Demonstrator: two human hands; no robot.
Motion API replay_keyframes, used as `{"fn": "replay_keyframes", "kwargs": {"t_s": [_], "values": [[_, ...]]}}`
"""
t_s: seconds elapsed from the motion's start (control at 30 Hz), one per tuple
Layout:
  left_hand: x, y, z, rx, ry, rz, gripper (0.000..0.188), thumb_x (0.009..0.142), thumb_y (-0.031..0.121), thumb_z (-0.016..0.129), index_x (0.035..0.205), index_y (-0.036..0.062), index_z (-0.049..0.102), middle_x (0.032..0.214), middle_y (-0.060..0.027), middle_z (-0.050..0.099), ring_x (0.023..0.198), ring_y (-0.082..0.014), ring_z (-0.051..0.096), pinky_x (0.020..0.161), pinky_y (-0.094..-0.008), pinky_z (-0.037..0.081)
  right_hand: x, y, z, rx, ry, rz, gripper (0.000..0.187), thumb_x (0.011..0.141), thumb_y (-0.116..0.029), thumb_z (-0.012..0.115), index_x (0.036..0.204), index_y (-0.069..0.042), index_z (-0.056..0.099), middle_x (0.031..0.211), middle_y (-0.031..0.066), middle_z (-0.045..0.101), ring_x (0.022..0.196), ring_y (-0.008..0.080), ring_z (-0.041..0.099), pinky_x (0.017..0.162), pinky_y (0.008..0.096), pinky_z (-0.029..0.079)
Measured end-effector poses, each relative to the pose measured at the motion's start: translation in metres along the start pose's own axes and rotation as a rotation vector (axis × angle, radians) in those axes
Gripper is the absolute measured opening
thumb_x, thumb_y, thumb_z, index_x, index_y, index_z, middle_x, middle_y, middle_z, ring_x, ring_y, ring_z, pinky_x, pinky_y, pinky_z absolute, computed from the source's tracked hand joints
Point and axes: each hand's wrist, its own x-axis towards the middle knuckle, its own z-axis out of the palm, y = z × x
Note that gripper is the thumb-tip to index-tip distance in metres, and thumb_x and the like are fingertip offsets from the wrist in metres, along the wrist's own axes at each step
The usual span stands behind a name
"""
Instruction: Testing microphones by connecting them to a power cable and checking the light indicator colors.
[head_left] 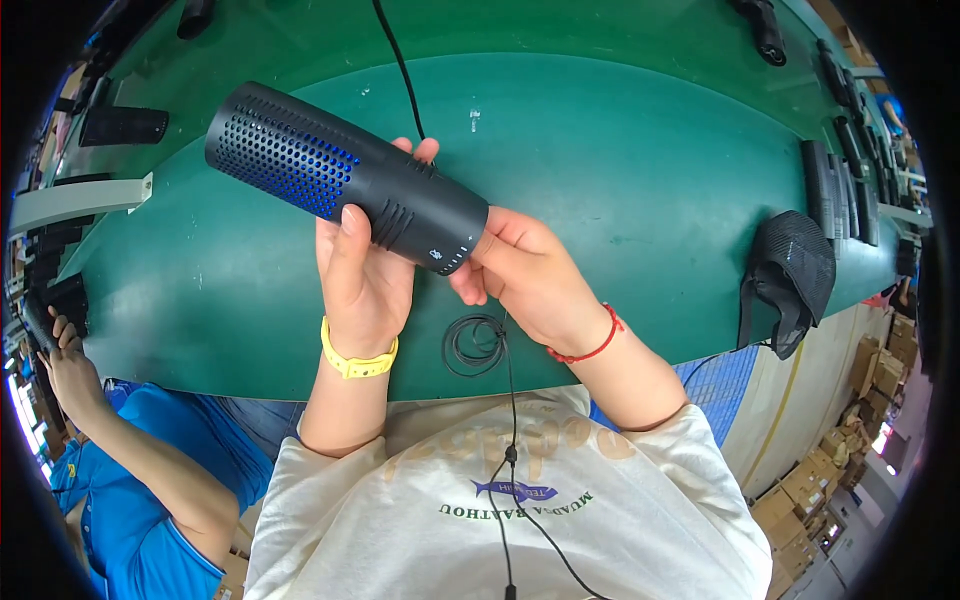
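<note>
A black cylindrical device (pixel 375 185) is held tilted above the green table, its perforated end up to the left and blue showing through the holes. My left hand (pixel 368 285) is closed round its middle, thumb on the near side and fingertips showing beyond the far side. At the lower right end, my right hand (pixel 522 262) grips the rim with bent fingers; what its fingertips touch on the end face is hidden. Below the device, a coiled thin black cable (pixel 472 345) hangs or lies near my right wrist; which one I cannot tell.
Another black cable (pixel 400 65) runs from the far edge behind the device. On the right of the table (pixel 640 180) are a black mesh cap (pixel 790 270) and several black cylinders (pixel 835 190). To the left, a metal bracket (pixel 85 202) juts in near a co-worker's hand (pixel 70 365).
</note>
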Motion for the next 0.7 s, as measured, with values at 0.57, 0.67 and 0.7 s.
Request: {"fn": "replay_keyframes", "kwargs": {"t_s": [0.57, 0.67, 0.7], "values": [[-0.002, 0.001, 0.003, 0.03, 0.015, 0.03, 0.05, 0.088, 0.032, 0.043, 0.126, 0.0023, 0.032, 0.124, -0.0162, 0.042, 0.12, -0.0329, 0.036, 0.093, -0.0476, 0.037, -0.001, 0.004, 0.003, -0.428, 0.215, -0.273, 0.007, 0.07, 0.005, 0.055, 0.074, -0.001, 0.055, 0.062, 0.0026, 0.055, 0.05, 0.009, 0.047, 0.045, 0.0188, 0.036], [-0.002, 0.0, 0.003, 0.038, 0.012, 0.032, 0.05, 0.088, 0.031, 0.044, 0.126, 0.0025, 0.032, 0.124, -0.0162, 0.042, 0.119, -0.0328, 0.036, 0.093, -0.0478, 0.037, -0.002, 0.005, 0.004, -0.59, 0.253, -0.387, 0.01, 0.067, 0.006, 0.055, 0.072, -0.001, 0.054, 0.06, 0.0029, 0.054, 0.049, 0.0093, 0.046, 0.044, 0.0197, 0.036], [-0.002, 0.001, 0.003, 0.01, 0.015, 0.031, 0.048, 0.087, 0.027, 0.046, 0.126, 0.0034, 0.033, 0.123, -0.0164, 0.042, 0.118, -0.0332, 0.038, 0.091, -0.046, 0.039, -0.002, 0.005, 0.005, -0.678, 0.275, -0.436, 0.01, 0.066, 0.007, 0.055, 0.071, -0.001, 0.054, 0.06, 0.0031, 0.054, 0.048, 0.0097, 0.045, 0.044, 0.0203, 0.035]]}}
